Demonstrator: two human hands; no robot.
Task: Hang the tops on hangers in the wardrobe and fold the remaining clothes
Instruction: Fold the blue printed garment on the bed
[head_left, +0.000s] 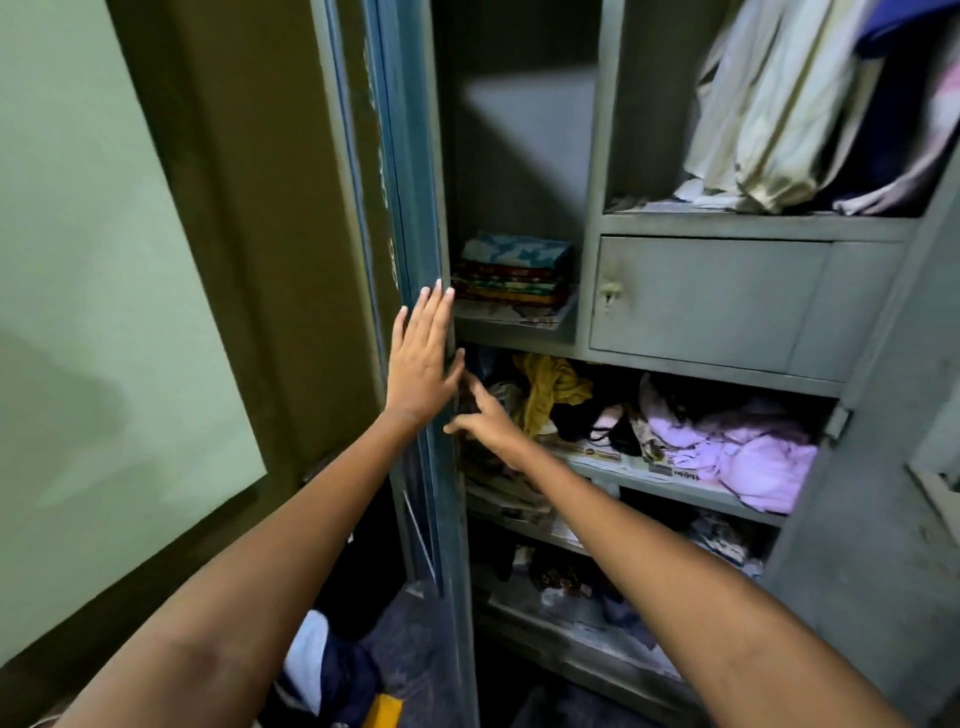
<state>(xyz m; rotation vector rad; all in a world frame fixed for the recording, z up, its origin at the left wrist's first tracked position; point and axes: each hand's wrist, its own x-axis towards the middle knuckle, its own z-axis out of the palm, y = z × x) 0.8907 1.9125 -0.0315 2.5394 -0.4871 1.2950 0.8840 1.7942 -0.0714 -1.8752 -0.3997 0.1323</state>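
1. Grey metal wardrobe (727, 306) standing open, with its left door (415, 208) swung out toward the near left.
2. Left hand (422, 358) flat against the door's edge, fingers straight and close together – pressing or steadying it, holding nothing.
3. Right hand (485, 423) reaching into the left end of the middle shelf (691, 493), fingers spread loose and pointing far and left. Nothing gripped yet, as far as can be seen.
4. Loose clothes heaped on that shelf: a yellow cloth (550, 392) just right of the right hand, dark bits beside it, then a pink bundle (743, 447) well off to the right.
5. A neat folded stack (511, 273) one shelf up, just right of the left hand's fingertips.
6. Pale hanging clothes (779, 104) at the far top right. No hanger can be made out.
7. More clothes (322, 660) down on the floor, near, between the two arms.
8. The key thing – the messy heap lies to the right of the right hand and runs long from left to right along the shelf. Right hand much nearer to it than the left, so probably the one to pull a piece out, with a small move to the right.
9. Task looks barely begun.
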